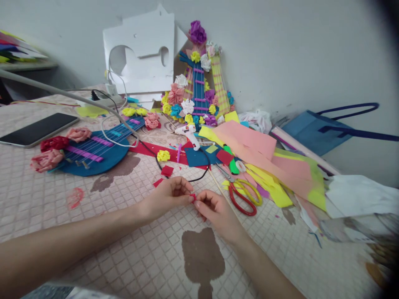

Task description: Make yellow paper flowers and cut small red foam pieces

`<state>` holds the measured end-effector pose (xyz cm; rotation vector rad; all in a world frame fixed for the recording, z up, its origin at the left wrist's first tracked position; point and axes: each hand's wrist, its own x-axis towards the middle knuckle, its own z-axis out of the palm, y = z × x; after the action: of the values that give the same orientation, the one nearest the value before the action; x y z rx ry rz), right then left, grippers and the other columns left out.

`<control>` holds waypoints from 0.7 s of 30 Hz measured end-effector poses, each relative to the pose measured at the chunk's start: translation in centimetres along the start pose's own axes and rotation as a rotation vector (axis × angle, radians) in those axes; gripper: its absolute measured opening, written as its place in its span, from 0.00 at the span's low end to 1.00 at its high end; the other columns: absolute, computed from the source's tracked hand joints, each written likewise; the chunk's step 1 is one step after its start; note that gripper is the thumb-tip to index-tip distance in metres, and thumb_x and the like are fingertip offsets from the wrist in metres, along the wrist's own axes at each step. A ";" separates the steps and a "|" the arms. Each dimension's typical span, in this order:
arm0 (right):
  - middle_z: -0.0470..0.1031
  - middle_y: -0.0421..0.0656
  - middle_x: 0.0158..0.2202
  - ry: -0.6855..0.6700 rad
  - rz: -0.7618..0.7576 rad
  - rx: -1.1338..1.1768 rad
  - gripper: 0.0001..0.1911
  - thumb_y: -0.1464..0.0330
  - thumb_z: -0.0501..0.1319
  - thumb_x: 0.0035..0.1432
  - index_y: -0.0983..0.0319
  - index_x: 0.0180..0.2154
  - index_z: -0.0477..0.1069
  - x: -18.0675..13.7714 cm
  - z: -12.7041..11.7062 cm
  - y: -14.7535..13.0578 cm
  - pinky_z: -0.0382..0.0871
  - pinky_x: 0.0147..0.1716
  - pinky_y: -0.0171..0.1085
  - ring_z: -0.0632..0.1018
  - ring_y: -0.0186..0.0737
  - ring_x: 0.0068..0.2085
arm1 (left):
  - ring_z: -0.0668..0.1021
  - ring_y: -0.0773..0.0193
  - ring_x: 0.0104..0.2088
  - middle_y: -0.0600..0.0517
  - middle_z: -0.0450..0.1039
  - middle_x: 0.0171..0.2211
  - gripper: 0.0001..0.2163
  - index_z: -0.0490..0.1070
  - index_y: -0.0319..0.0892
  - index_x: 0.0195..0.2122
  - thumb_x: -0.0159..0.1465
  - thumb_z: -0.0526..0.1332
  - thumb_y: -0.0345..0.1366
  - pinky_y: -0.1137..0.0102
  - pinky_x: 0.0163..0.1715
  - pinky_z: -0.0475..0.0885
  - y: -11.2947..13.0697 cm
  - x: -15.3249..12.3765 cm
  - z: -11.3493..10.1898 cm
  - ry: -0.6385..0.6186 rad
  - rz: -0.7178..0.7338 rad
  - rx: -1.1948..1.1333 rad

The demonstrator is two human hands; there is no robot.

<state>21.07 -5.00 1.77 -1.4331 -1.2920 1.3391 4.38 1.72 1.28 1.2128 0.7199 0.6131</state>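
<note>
My left hand (168,195) and my right hand (216,209) meet fingertip to fingertip over the patterned cloth. Both pinch one small red piece (193,197) between them, likely foam or paper. Just beyond the hands lie small red scraps (167,170) and a yellow paper flower (163,155). Red and yellow scissors (245,195) lie to the right of my right hand. A white glue gun (188,133) with a black cord lies further back.
A blue craft guitar (96,149) with paper roses lies at left, beside a phone (37,129). More flower-covered guitars (199,91) lean on the wall. Coloured foam sheets (274,162) spread at right, with a blue bag (314,128) behind them.
</note>
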 end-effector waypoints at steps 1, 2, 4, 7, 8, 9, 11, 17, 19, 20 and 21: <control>0.64 0.35 0.21 0.001 -0.008 0.005 0.07 0.64 0.60 0.55 0.61 0.30 0.67 0.0 -0.1 0.0 0.58 0.22 0.32 0.65 0.31 0.23 | 0.73 0.69 0.29 0.55 0.70 0.26 0.14 0.66 0.38 0.33 0.52 0.68 0.38 0.73 0.30 0.65 0.0 0.0 0.0 0.003 0.003 0.010; 0.64 0.36 0.22 0.007 -0.020 0.005 0.07 0.64 0.60 0.55 0.61 0.30 0.67 0.0 -0.1 0.0 0.59 0.23 0.32 0.65 0.31 0.23 | 0.72 0.69 0.28 0.55 0.70 0.26 0.14 0.66 0.38 0.33 0.52 0.68 0.38 0.73 0.29 0.64 0.1 0.0 -0.1 0.003 0.005 0.020; 0.64 0.36 0.23 0.034 -0.047 -0.010 0.08 0.62 0.59 0.56 0.61 0.32 0.68 0.0 -0.2 -0.2 0.58 0.23 0.32 0.65 0.31 0.23 | 0.71 0.70 0.27 0.56 0.69 0.26 0.13 0.66 0.38 0.33 0.52 0.68 0.38 0.74 0.28 0.64 0.2 0.1 -0.2 -0.006 0.011 0.035; 0.63 0.36 0.23 0.063 -0.084 -0.045 0.10 0.61 0.59 0.57 0.61 0.31 0.69 0.0 -0.2 -0.4 0.56 0.22 0.33 0.63 0.31 0.23 | 0.71 0.71 0.27 0.56 0.69 0.26 0.13 0.66 0.38 0.33 0.52 0.67 0.37 0.74 0.27 0.64 0.2 0.1 -0.2 -0.023 0.011 0.043; 0.63 0.36 0.23 0.068 -0.093 -0.054 0.10 0.61 0.59 0.57 0.61 0.31 0.69 0.0 -0.2 -0.5 0.56 0.22 0.33 0.63 0.31 0.23 | 0.71 0.71 0.27 0.56 0.69 0.26 0.13 0.66 0.38 0.33 0.52 0.67 0.37 0.74 0.28 0.64 0.1 0.1 -0.2 -0.026 0.007 0.044; 0.63 0.37 0.23 0.070 -0.102 -0.062 0.10 0.61 0.59 0.57 0.61 0.30 0.69 0.1 -0.1 -0.5 0.56 0.22 0.33 0.63 0.32 0.23 | 0.71 0.71 0.27 0.56 0.69 0.26 0.13 0.66 0.38 0.34 0.52 0.67 0.37 0.74 0.28 0.64 0.1 0.1 -0.1 -0.025 0.005 0.047; 0.64 0.37 0.24 0.070 -0.110 -0.074 0.09 0.61 0.59 0.56 0.61 0.29 0.68 0.1 0.0 -0.6 0.57 0.22 0.33 0.63 0.32 0.24 | 0.72 0.70 0.27 0.56 0.69 0.25 0.13 0.66 0.38 0.34 0.52 0.67 0.37 0.73 0.28 0.65 0.0 0.1 0.0 -0.026 -0.001 0.058; 0.64 0.37 0.24 0.068 -0.116 -0.076 0.08 0.64 0.59 0.56 0.60 0.27 0.67 0.2 0.2 -0.4 0.57 0.24 0.33 0.64 0.33 0.25 | 0.73 0.68 0.29 0.56 0.69 0.26 0.13 0.66 0.39 0.34 0.51 0.67 0.36 0.72 0.30 0.66 0.0 -0.1 0.2 -0.050 -0.004 0.046; 0.63 0.36 0.23 0.095 -0.133 -0.048 0.08 0.64 0.59 0.56 0.60 0.28 0.67 0.3 0.2 -0.3 0.56 0.23 0.33 0.63 0.33 0.25 | 0.73 0.67 0.31 0.55 0.70 0.28 0.14 0.66 0.39 0.35 0.51 0.68 0.36 0.71 0.32 0.67 0.1 -0.2 0.2 -0.051 -0.009 0.018; 0.63 0.36 0.23 0.113 -0.139 -0.032 0.08 0.64 0.59 0.56 0.60 0.28 0.67 0.3 0.1 -0.2 0.55 0.23 0.33 0.62 0.32 0.24 | 0.74 0.67 0.31 0.55 0.71 0.29 0.14 0.66 0.39 0.35 0.51 0.68 0.36 0.71 0.33 0.67 0.1 -0.3 0.3 -0.054 -0.019 0.009; 0.63 0.36 0.23 0.130 -0.141 -0.016 0.08 0.64 0.59 0.56 0.60 0.28 0.67 0.3 0.1 -0.2 0.55 0.23 0.32 0.62 0.32 0.24 | 0.74 0.67 0.31 0.55 0.71 0.29 0.14 0.67 0.39 0.35 0.51 0.68 0.36 0.71 0.32 0.67 0.2 -0.4 0.3 -0.061 -0.034 0.011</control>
<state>20.95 -4.72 1.85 -1.3888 -1.2958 1.1266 4.37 1.34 1.61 1.2218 0.6927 0.5423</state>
